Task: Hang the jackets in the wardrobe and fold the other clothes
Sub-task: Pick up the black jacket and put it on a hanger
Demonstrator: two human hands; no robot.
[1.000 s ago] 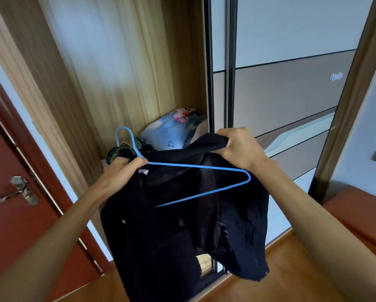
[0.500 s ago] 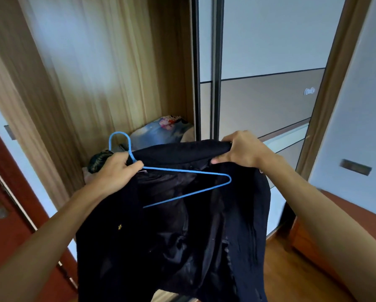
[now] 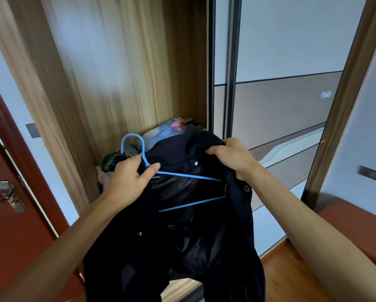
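Jacket (image 3: 193, 247) hangs from both hands (image 3: 128, 177) (image 3: 232, 158), hanger (image 3: 182, 175) apparently half inside.

Two bare arms take up the lower part of the view. The left forearm (image 3: 58, 247) enters from the 7 o'clock corner and the right forearm (image 3: 313, 225) from about 4 o'clock. Each is uncovered from the frame edge to the wrist. Both look broad at the edge and narrow toward the wrists. The left hand (image 3: 128, 177), just left of centre, and the right hand (image 3: 232, 158), toward 1 o'clock, are bare too.
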